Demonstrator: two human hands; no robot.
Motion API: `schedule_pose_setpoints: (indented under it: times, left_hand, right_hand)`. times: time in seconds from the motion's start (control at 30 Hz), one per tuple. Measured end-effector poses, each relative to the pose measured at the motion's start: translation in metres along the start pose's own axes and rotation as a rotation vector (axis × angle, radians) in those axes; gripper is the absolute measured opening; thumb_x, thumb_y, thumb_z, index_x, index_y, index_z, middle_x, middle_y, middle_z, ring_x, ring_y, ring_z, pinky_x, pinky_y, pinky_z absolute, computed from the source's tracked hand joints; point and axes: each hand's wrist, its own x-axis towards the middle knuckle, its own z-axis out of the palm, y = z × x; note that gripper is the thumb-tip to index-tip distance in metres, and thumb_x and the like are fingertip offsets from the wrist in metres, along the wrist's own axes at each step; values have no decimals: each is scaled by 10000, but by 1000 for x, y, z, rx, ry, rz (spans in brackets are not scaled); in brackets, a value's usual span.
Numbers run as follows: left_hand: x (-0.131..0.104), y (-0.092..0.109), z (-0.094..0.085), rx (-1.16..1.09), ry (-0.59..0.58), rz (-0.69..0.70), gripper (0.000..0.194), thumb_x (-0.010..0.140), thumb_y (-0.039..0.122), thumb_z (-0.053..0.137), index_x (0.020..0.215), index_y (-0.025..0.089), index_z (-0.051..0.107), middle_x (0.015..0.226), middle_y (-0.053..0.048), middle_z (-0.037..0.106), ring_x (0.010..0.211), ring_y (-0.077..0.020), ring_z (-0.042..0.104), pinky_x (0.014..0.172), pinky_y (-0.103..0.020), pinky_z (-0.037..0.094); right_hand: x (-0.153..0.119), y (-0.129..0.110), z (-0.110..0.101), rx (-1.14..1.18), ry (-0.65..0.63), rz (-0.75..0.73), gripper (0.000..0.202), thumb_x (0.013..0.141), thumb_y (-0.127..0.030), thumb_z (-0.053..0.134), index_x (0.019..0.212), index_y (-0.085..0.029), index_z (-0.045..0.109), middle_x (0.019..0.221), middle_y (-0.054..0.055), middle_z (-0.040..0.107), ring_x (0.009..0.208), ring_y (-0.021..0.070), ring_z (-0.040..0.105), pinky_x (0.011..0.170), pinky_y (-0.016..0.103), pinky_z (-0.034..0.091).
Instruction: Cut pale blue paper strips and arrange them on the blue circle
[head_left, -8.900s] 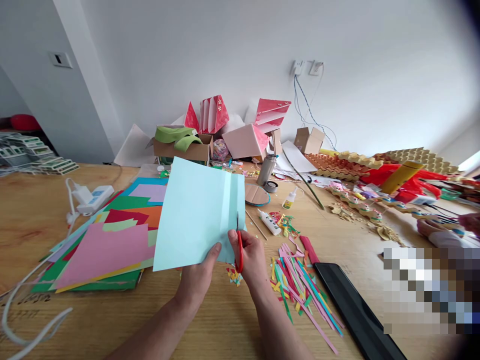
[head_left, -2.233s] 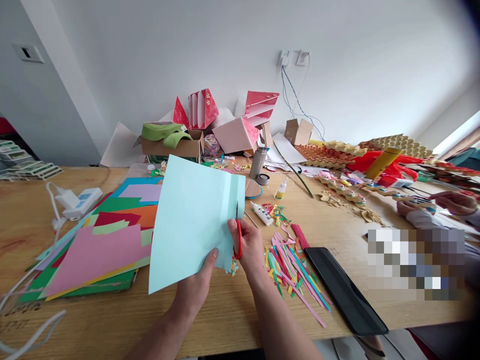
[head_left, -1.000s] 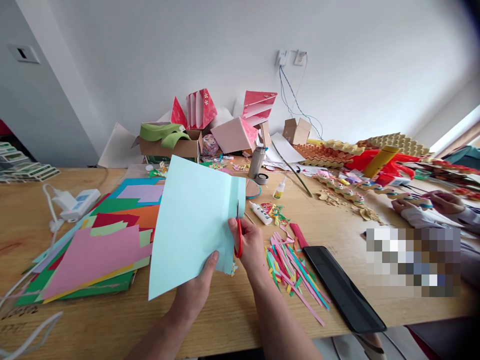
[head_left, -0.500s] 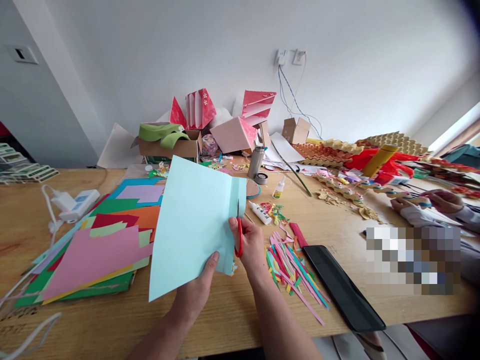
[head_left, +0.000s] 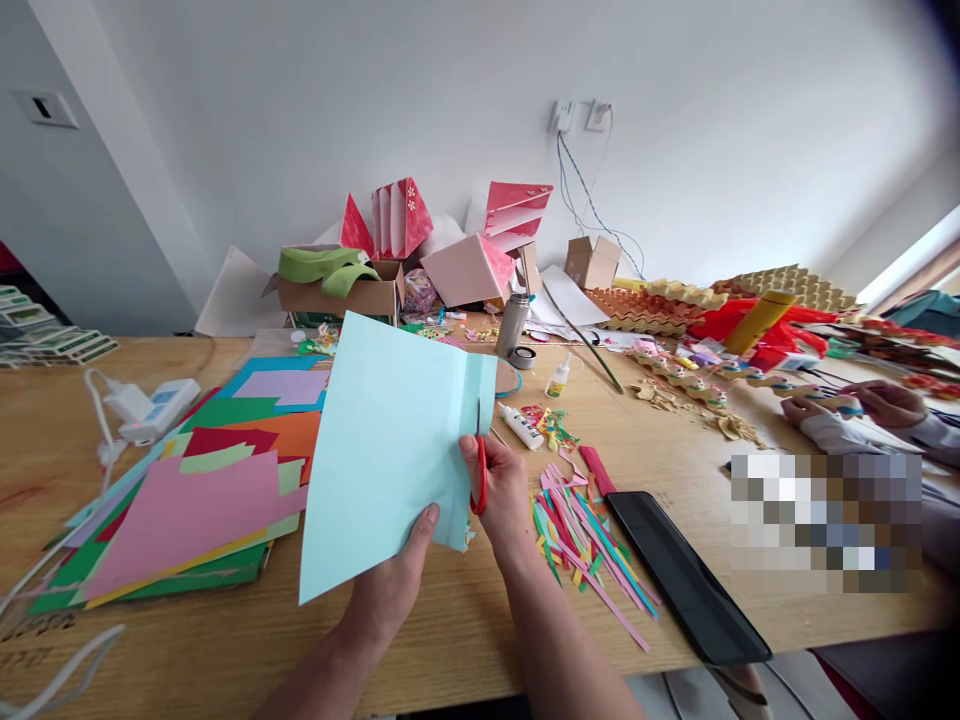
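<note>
A large light-blue sheet of paper (head_left: pixel 382 450) is held up above the table, tilted towards me. My left hand (head_left: pixel 401 570) grips its lower edge, thumb on the near face and fingers hidden behind. In my right hand (head_left: pixel 499 490) are scissors (head_left: pixel 481 480) with red handles. Their blades point away from me and sit in the paper near its right edge, where a narrow flap stands partly apart. Right of my right hand lies a heap of thin coloured paper strips (head_left: pixel 581 540). To the left is a pile of coloured paper sheets (head_left: pixel 187 500).
A black tablet-like slab (head_left: pixel 682 575) lies right of the strips. Beyond are a white glue bottle (head_left: pixel 521 426), a small dropper bottle (head_left: pixel 558 376) and a metal flask (head_left: pixel 513 325). A power strip (head_left: pixel 161 408) sits left. Another person's hands (head_left: pixel 889 403) work at far right.
The paper, scissors and my right hand have shifted very slightly to the right. Otherwise my grips look the same.
</note>
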Motion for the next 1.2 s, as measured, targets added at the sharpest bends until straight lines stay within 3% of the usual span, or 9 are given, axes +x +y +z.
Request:
schedule_pose_setpoints:
  times: [0.3, 0.53, 0.9, 1.2]
  left_hand:
    - [-1, -1, -1, -13, -2, -27, 540, 720, 430, 727, 1197, 191, 644, 1203, -110, 683, 1217, -333, 566, 1096, -482, 407]
    - [-2, -4, 0, 7, -19, -26, 555, 736, 438, 707, 1215, 167, 627, 1242, -140, 657, 1187, -337, 586, 1087, -496, 409]
    - [-5, -6, 1, 10, 2, 27, 582, 710, 468, 728, 1205, 179, 631, 1238, -124, 661, 1248, -342, 531, 1164, -507, 285]
    - [-5, -2, 2, -5, -3, 24, 571, 718, 473, 715, 1204, 187, 626, 1243, -120, 654, 1249, -338, 528, 1155, -499, 302]
  right_hand:
    - [-1, -2, -1, -22, -5, 1, 550, 803, -645, 557, 540, -216, 337, 541, -55, 237, 520, 98, 230, 455, 255, 187]
    - [1, 1, -3, -12, -29, 23, 531, 794, -655, 561, 563, -209, 388, 554, -52, 260, 532, 102, 254, 462, 248, 198]
    - [4, 3, -7, 29, 2, 2, 533, 807, -636, 571, 565, -215, 352, 562, -62, 242, 531, 98, 216, 454, 244, 185]
    - [4, 2, -7, 44, 8, 9, 539, 792, -652, 574, 564, -217, 353, 551, -63, 246, 516, 96, 222, 440, 242, 191]
